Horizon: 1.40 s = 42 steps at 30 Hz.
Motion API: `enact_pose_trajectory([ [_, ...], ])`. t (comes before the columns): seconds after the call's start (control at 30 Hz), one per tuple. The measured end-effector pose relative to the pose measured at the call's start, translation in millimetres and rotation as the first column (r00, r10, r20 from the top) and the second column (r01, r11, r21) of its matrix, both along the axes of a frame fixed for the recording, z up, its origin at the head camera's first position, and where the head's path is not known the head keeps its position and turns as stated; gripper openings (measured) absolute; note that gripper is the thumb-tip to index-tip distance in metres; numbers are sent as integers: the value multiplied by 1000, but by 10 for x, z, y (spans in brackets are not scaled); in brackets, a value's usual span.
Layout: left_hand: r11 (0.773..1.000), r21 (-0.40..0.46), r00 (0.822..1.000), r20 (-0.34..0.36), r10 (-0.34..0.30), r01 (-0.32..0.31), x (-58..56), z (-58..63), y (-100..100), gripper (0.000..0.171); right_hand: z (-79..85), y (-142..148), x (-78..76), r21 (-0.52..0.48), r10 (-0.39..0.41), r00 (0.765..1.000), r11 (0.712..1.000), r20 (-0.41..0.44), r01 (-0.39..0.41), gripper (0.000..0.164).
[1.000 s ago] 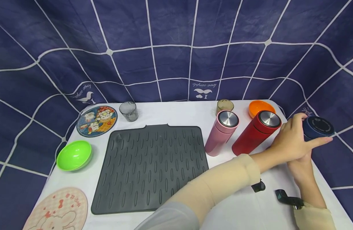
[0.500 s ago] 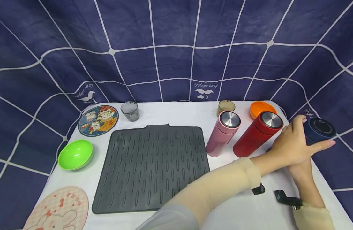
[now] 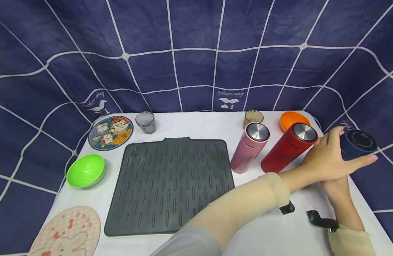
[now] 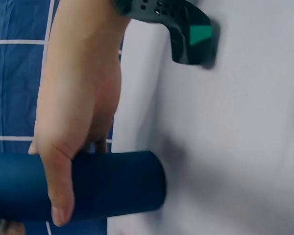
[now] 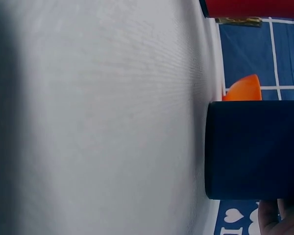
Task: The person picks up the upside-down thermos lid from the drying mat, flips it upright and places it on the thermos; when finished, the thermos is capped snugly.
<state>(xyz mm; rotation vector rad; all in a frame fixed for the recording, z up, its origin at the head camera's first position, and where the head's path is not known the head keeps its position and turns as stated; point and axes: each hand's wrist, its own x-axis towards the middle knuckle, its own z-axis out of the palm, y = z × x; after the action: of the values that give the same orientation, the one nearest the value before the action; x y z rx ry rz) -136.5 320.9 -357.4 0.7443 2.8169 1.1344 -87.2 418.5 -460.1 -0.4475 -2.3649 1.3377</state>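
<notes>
A dark blue thermos bottle [image 3: 359, 141] stands upright at the table's right edge, with both hands on it. My left hand [image 3: 327, 160] holds it around the dark lid, fingers on the near-left side and thumb stretched across the front. Lower down, my right hand [image 4: 73, 122] grips the body, its thumb across the blue side in the left wrist view. In the head view the left forearm crosses in front and partly hides the right hand [image 3: 334, 183]. The right wrist view shows the bottle's lower body [image 5: 255, 149] close up, with fingertips beneath it.
Left of the hands stand a red thermos [image 3: 287, 149] and a pink thermos [image 3: 249, 149]. Behind them are an orange bowl [image 3: 292, 121] and an amber glass [image 3: 253, 116]. A grey mat [image 3: 174, 185], green bowl [image 3: 86, 170], grey glass [image 3: 146, 122] and two round mats lie leftward.
Both hands stay on the blue thermos. The left hand's fingers shift slightly at the lid and straighten a little. The head view drifts slightly.
</notes>
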Motion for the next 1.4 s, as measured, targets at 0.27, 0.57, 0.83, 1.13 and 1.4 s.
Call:
enact_pose_trajectory([
  [0.27,999,-47,1000,-10,13,-13,6,45,-4,74,-27,-18,1,27,12,1000,1000,-19,-11,31],
  [0.57,996,-92,1000,-4,-7,7,12,8,-13,85,11,-37,26,71,11,999,997,34,-14,28],
  [0.83,990,-122,997,-38,64,-68,26,48,92,81,6,-2,21,7,-38,999,999,-10,39,41],
  [1.13,996,-52,997,15,-75,76,-52,5,-22,74,66,2,-41,24,-57,998,998,29,56,59],
  [1.4,992,104,997,57,59,-64,-27,182,48,88,86,-24,-33,12,-29,999,1000,-15,29,41],
])
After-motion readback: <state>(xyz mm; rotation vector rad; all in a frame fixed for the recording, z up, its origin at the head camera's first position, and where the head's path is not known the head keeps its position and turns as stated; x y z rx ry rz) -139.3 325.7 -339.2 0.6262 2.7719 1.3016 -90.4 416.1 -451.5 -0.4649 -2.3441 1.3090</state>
